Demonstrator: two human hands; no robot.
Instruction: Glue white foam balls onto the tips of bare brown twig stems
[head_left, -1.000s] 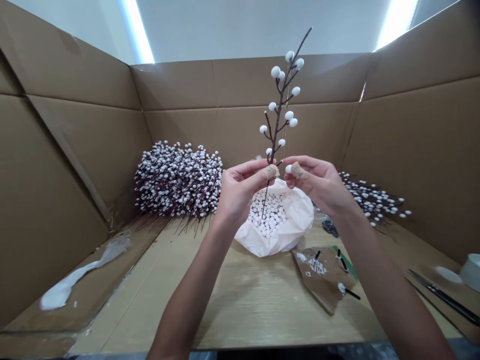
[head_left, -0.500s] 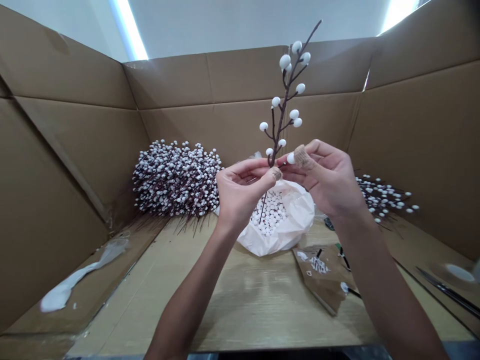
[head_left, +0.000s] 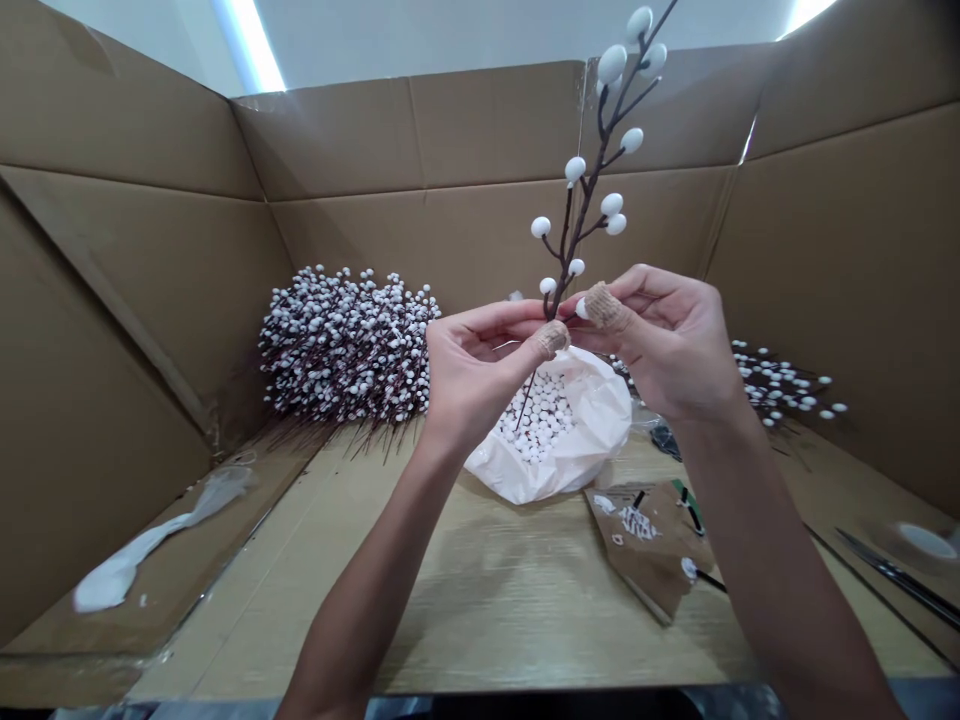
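A dark brown artificial berry branch (head_left: 589, 190) with several white berries rises in front of me, tilted to the right. My left hand (head_left: 487, 370) is closed, pinching its stem between a taped thumb and the fingers. My right hand (head_left: 660, 335) is closed too, its taped thumb and fingers gripping a white berry (head_left: 582, 308) at the tip of a low side twig. Below my hands, the branch's thin stem end points down over a white plastic bag (head_left: 592, 430) holding many loose white berries (head_left: 536, 425).
A large pile of berry branches (head_left: 349, 350) lies at the back left, a smaller bunch (head_left: 787, 385) at the right. A glue-smeared cardboard piece (head_left: 652, 575), scissors (head_left: 896, 575), a tape roll (head_left: 926, 541) and a white plastic strip (head_left: 161, 545) lie around. Cardboard walls (head_left: 487, 130) enclose the table.
The branch appears nearer and slightly higher, its tip now past the top edge. My right hand has pushed the white berry closer to the stem, onto the twig's tip.
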